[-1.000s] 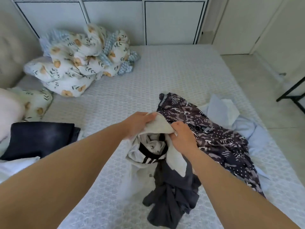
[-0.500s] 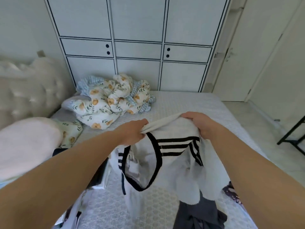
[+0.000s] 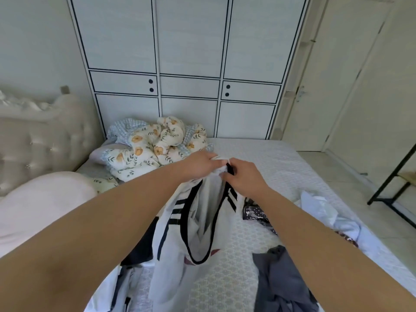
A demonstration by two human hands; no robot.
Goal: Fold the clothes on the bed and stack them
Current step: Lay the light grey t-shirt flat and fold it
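Note:
A white shirt with black stripes and black trim (image 3: 202,224) hangs in the air over the bed (image 3: 258,158). My left hand (image 3: 198,165) and my right hand (image 3: 243,176) are raised close together and both pinch its top edge. The cloth droops down between my forearms, with its black-edged opening facing me. A grey garment (image 3: 281,282) lies crumpled at the lower right. A dark patterned garment (image 3: 256,212) lies past my right forearm, partly hidden. Pale blue clothes (image 3: 333,217) lie near the bed's right edge.
A floral quilt (image 3: 155,145) is bunched at the far side of the bed, before a white wardrobe (image 3: 189,64). A padded headboard (image 3: 40,136) and a pink pillow (image 3: 40,203) are at the left. A black metal rack (image 3: 396,183) stands on the floor at right.
I lifted the striped shirt up off the pile. My hands, spread apart half a second ago, have come together at its top edge. My view has tilted upward.

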